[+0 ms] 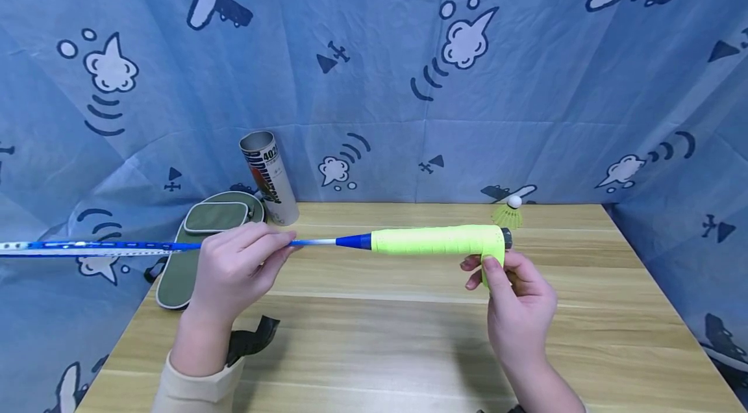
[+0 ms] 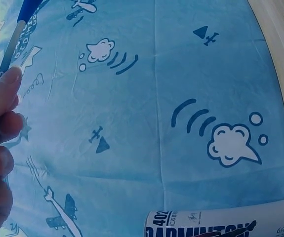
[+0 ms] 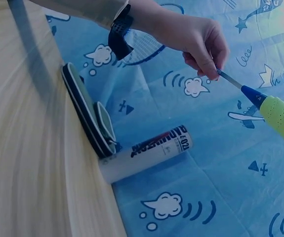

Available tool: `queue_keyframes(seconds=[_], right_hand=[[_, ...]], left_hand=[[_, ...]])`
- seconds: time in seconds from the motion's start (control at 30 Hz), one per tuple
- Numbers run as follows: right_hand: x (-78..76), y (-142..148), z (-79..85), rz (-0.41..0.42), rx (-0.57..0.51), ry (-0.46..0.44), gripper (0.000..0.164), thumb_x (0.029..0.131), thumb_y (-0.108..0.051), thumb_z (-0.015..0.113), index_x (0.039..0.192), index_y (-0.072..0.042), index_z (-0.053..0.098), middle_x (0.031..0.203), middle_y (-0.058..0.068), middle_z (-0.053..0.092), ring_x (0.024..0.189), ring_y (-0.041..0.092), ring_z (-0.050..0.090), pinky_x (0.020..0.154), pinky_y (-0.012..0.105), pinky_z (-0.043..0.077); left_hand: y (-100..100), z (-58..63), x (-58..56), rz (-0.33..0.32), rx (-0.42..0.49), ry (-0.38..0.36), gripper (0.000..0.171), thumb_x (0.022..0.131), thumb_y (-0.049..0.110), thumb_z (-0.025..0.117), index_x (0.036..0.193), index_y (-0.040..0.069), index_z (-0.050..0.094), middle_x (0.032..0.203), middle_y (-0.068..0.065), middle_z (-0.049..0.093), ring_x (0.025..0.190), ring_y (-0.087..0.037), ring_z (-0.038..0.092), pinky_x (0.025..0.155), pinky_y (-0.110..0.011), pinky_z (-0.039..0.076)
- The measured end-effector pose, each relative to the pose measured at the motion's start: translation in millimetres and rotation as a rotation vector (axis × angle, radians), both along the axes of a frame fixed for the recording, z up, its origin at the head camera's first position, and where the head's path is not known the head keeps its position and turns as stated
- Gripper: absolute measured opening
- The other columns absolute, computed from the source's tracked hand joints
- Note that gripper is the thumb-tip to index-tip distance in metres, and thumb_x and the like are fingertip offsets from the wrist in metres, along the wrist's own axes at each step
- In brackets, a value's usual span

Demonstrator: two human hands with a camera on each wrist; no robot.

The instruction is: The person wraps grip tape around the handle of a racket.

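A badminton racket point(image 1: 355, 241) lies level across the head view, raised over the table, its blue-and-white head running out at the left edge. My left hand point(image 1: 236, 267) pinches the thin shaft; in the left wrist view its fingers point(image 2: 1, 160) curl round it. Neon-yellow overgrip tape point(image 1: 432, 240) is wrapped along the handle up to the dark butt cap point(image 1: 507, 238). From the cap end a short loose piece of tape hangs down, and my right hand point(image 1: 523, 302) pinches it between thumb and fingers. The right wrist view shows the yellow handle point(image 3: 282, 116) but not the right hand.
A green racket case point(image 1: 178, 276) with pale piping lies at the table's left, behind the left hand. Beside it stands a shuttlecock tube point(image 1: 274, 182). A yellow shuttlecock point(image 1: 507, 215) sits at the back right of the wooden table point(image 1: 374, 348). Blue printed cloth point(image 1: 374, 88) hangs behind.
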State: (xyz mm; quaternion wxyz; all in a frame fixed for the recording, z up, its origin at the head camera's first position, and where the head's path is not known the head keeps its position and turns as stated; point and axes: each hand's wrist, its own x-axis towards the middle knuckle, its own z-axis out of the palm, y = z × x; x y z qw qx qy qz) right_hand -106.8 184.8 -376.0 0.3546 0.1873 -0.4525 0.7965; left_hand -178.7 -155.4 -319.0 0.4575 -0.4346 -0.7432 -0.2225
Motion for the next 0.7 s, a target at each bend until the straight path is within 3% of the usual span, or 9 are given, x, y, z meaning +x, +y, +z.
queue_keyframes(seconds=[0.5, 0.7], right_hand=[[-0.5, 0.6, -1.2, -0.045, -0.001, -0.002, 0.013, 0.093, 0.027, 0.048, 0.089, 0.023, 0.059, 0.088, 0.02, 0.072, 0.075, 0.026, 0.072, 0.058, 0.028, 0.055], [-1.4, 1.1, 0.1, -0.118, 0.003, -0.041, 0.014, 0.093, 0.024, 0.052, 0.082, 0.022, 0.059, 0.079, 0.018, 0.071, 0.07, 0.024, 0.069, 0.055, 0.027, 0.053]], left_hand=[[4.3, 2.9, 1.5, 0.075, 0.021, 0.028, 0.029, 0.102, 0.029, 0.067, 0.09, 0.005, 0.08, 0.078, -0.005, 0.074, 0.061, -0.022, 0.06, 0.055, -0.035, 0.044], [4.4, 2.1, 1.8, 0.039, -0.001, 0.02, 0.029, 0.102, 0.028, 0.066, 0.086, 0.007, 0.077, 0.073, 0.0, 0.07, 0.056, -0.015, 0.06, 0.05, -0.032, 0.049]])
